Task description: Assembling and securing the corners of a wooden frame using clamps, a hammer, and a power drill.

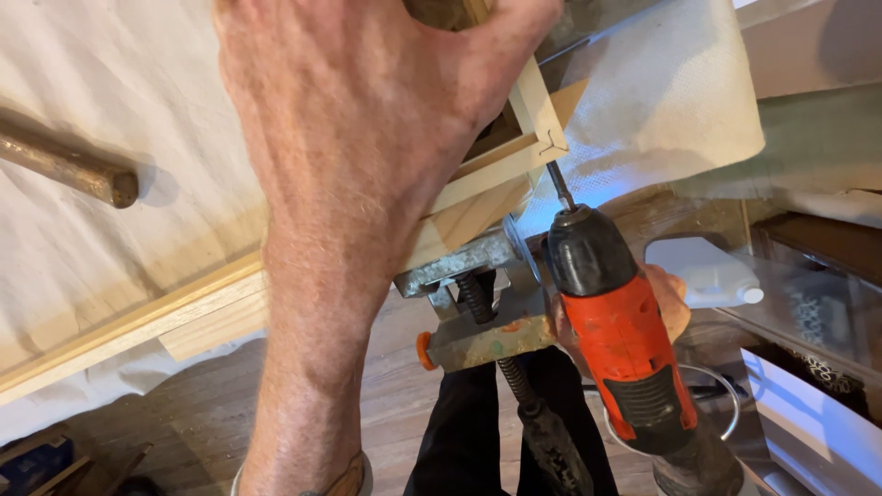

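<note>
The left hand (367, 119) lies spread and pressed down on the corner of a pale wooden frame (514, 152), fingers clenched over its far edge; the right hand (666, 303) (mostly hidden behind the tool) grasps an orange and black drill (620, 321), its bit (559, 186) touching the frame's corner joint; a worn metal clamp (478, 303) grips the wood just below; a white cloth (110, 83) covers the bench; a brown handle (64, 165) rests on it, well apart to the left.
</note>
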